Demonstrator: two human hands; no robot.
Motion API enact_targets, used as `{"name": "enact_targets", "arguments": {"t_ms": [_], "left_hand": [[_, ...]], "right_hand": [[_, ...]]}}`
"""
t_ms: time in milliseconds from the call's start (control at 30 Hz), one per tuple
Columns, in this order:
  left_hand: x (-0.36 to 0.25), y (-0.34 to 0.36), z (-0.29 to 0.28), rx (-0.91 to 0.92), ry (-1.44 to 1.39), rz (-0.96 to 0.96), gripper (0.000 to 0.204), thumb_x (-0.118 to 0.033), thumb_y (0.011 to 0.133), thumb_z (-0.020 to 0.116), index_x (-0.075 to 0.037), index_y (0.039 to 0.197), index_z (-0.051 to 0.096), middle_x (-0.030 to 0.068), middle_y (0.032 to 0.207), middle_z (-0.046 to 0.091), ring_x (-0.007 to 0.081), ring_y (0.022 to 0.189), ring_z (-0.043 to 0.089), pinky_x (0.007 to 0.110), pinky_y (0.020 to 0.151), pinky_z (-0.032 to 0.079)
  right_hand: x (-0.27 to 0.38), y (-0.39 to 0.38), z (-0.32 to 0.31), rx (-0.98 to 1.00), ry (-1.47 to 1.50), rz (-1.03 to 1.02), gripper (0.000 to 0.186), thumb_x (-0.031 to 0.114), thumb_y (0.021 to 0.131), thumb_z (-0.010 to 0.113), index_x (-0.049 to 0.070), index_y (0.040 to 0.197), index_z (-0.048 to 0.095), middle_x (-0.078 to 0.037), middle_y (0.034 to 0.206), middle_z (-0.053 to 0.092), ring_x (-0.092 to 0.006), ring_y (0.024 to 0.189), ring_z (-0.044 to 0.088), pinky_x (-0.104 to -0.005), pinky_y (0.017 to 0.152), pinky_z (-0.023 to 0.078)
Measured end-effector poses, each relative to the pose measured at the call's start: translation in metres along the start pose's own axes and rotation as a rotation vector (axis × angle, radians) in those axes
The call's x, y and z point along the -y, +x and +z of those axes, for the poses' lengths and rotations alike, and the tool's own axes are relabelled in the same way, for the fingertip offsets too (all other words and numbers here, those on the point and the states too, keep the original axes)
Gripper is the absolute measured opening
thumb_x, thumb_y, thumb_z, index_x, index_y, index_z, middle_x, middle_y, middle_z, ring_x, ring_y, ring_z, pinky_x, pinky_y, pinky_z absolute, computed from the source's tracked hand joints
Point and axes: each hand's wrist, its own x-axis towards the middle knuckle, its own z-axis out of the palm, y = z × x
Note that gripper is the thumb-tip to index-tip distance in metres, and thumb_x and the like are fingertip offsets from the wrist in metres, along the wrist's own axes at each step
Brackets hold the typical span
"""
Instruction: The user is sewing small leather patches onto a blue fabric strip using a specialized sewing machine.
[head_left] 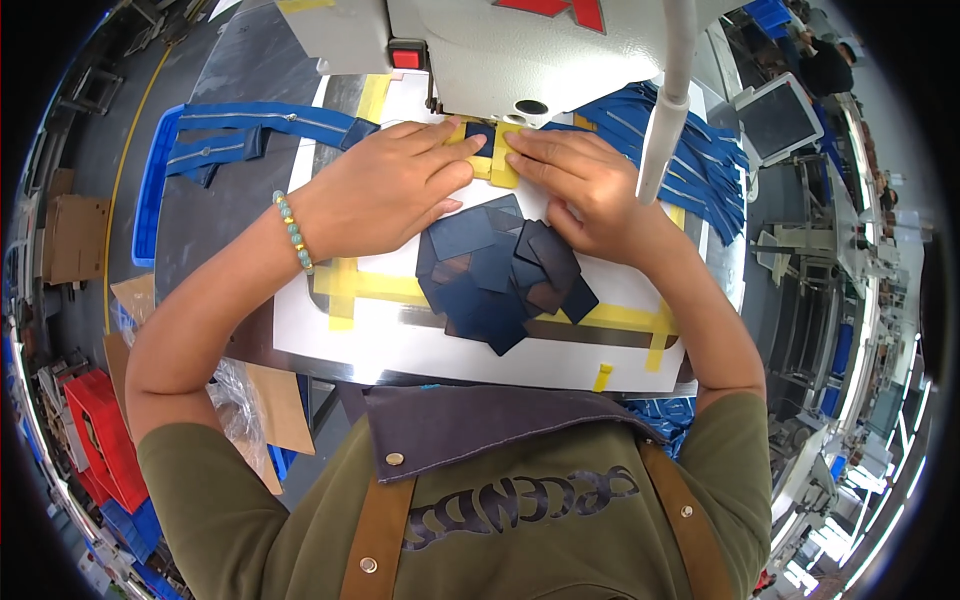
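Note:
Under the head of a white sewing machine (540,50), a small dark navy piece (479,140) lies among yellow guide pieces (504,170). My left hand (390,185) rests from the left with fingers stretched over the guide's left part, touching it. My right hand (590,195) has its fingertips on the guide's right part, its thumb bent below. Just beneath both hands sits a loose pile of dark navy squares (485,265) on white board (400,355) marked with yellow tape.
Blue zipper strips (245,118) lie at left beside a blue bin (145,225); more strips (680,160) are heaped at right. A screen (775,120) stands at upper right, a red crate (105,435) and cardboard (75,230) at left. Another person (830,65) is at the far upper right.

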Motion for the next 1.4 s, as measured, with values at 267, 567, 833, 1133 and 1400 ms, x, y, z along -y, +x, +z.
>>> {"name": "enact_targets", "arguments": {"t_ms": [267,567,833,1133,1400], "left_hand": [[0.009,0.0,0.006,-0.103,-0.051,-0.023,0.025,-0.019,0.102,0.067,0.0,0.118,0.063,0.0181,0.141,0.067,0.0354,0.123,0.063,0.047,0.111,0.049],[0.019,-0.016,-0.001,0.039,-0.501,-0.367,0.022,-0.013,0.105,0.06,-0.005,0.124,0.067,0.0148,0.131,0.068,0.034,0.124,0.06,0.044,0.107,0.047],[0.022,-0.024,0.013,-0.145,0.097,-0.267,0.027,-0.014,0.105,0.062,0.002,0.125,0.071,0.0204,0.138,0.067,0.0361,0.139,0.055,0.045,0.117,0.043],[0.022,-0.02,0.012,-0.196,0.194,-0.24,0.025,-0.014,0.101,0.066,0.001,0.12,0.073,0.0153,0.121,0.069,0.0309,0.122,0.061,0.044,0.109,0.047],[0.017,-0.013,0.012,-0.177,0.045,-0.258,0.033,-0.01,0.099,0.072,-0.006,0.131,0.072,0.014,0.12,0.072,0.0327,0.117,0.066,0.043,0.101,0.055]], "right_hand": [[-0.002,0.001,0.004,-0.049,-0.073,0.004,0.054,-0.006,0.075,0.066,-0.001,0.128,0.075,-0.019,0.121,0.075,-0.0365,0.108,0.072,-0.045,0.101,0.057],[-0.01,-0.009,0.01,0.029,-0.092,0.137,0.05,0.012,0.09,0.067,0.022,0.139,0.072,-0.013,0.13,0.067,-0.0365,0.117,0.065,-0.0454,0.102,0.056],[-0.014,-0.018,0.021,-0.048,-0.073,0.159,0.046,0.016,0.091,0.071,0.024,0.136,0.074,-0.016,0.121,0.065,-0.0364,0.111,0.065,-0.0466,0.095,0.057],[-0.017,-0.013,0.012,-0.109,-0.12,0.197,0.036,0.022,0.09,0.083,0.005,0.12,0.073,-0.017,0.112,0.073,-0.0371,0.107,0.068,-0.0458,0.094,0.057],[0.01,-0.004,0.007,-0.013,-0.449,-0.002,0.034,0.001,0.084,0.078,0.006,0.118,0.079,-0.009,0.115,0.078,-0.0295,0.107,0.074,-0.0447,0.1,0.061]]}}
